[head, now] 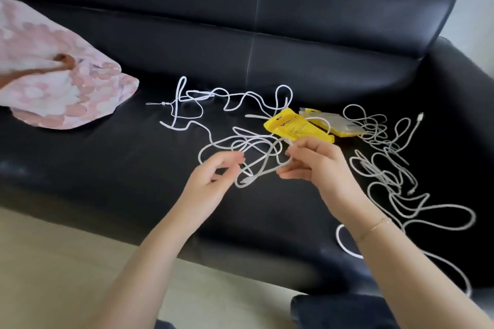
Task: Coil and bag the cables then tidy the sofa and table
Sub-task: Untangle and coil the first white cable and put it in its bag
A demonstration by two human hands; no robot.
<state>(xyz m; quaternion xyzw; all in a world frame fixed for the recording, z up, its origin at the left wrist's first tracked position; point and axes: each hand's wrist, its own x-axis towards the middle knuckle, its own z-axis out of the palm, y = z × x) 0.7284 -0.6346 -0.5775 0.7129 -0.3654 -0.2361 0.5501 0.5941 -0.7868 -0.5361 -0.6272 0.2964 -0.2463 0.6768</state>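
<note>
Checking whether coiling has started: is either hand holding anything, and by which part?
The right hand pinches a white cable near one end, lifting a loop off the sofa. The left hand holds nothing.

Dark printed lettering on the front yellow bag (294, 129), near the middle of the sofa (133, 163) seat; blurred, not legible. Faint print on the second bag (336, 125) just behind it, equally unreadable. No other text, number or sign legible.
</note>
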